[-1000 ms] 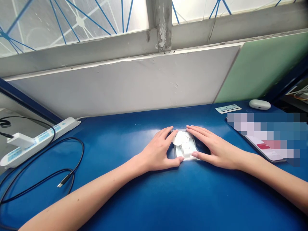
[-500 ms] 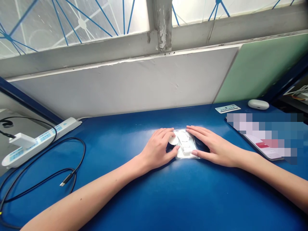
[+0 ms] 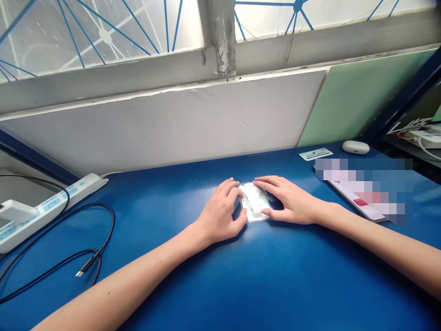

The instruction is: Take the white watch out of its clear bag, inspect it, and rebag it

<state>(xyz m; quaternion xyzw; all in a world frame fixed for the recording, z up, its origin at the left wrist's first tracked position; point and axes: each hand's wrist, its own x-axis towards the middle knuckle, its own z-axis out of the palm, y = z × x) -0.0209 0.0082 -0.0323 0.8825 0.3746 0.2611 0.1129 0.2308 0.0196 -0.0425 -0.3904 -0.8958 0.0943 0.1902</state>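
Observation:
A small clear plastic packet (image 3: 255, 204) with white contents lies on the blue table between my two hands. Glare on its film blurs what the white pieces are. My left hand (image 3: 223, 211) holds the packet's left edge, its curved fingers at the upper corner and its thumb at the lower one. On the opposite edge, my right hand (image 3: 287, 200) holds it the same way, with fingers along the top and the thumb low on the right. The fingers cover parts of both side edges.
On the left are a white power strip (image 3: 51, 207), a white plug (image 3: 17, 211) and a looped black cable (image 3: 112, 225). To the right lie a phone-like device (image 3: 370, 211), partly pixelated, a printed card (image 3: 316, 154) and a white earbud case (image 3: 356, 147). A wall panel (image 3: 172, 128) rises behind the table.
The view has shifted, so the scene sits further left. A round white piece seen by my left fingers before is no longer visible. Both hands stay at the packet.

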